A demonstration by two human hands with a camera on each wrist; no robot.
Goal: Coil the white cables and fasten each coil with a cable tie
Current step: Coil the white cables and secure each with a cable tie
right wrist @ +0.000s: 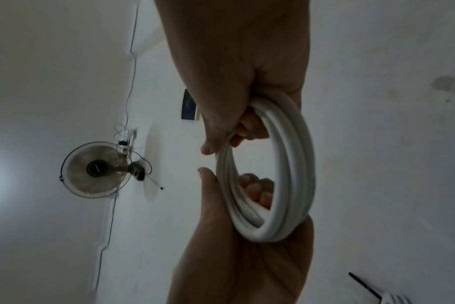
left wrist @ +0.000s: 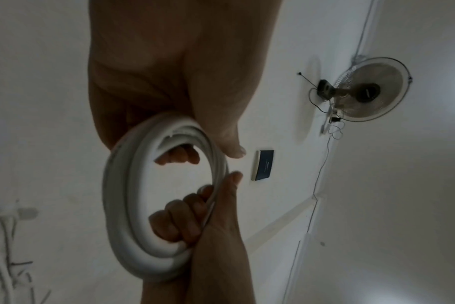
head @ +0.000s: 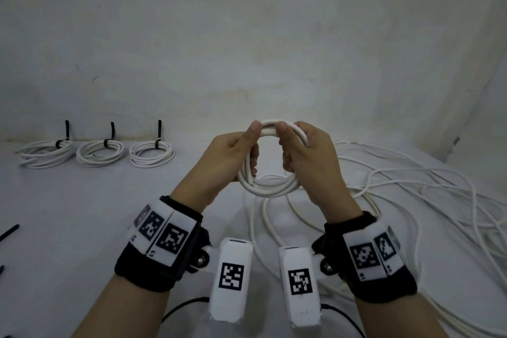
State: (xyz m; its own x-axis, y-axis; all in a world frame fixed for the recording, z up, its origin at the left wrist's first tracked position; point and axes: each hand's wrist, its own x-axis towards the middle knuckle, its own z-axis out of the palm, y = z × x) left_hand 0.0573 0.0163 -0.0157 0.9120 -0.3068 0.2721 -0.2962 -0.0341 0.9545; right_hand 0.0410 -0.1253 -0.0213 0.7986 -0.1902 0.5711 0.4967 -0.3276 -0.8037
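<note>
while the left hand point(head: 230, 156) and right hand point(head: 307, 156) each curl their fingers round opposite sides of it, the white cable coil point(head: 270, 186) hangs upright between them above the table point(head: 82, 200), thumbs pinching its top. loose cable point(head: 411, 181) sprawls right; three tied coils point(head: 98, 152) lie far left. wristbands point(head: 162, 239) carry square black-and-white code tags, no readable writing.

white cable coil point(head: 270, 186), upright, untied
</note>
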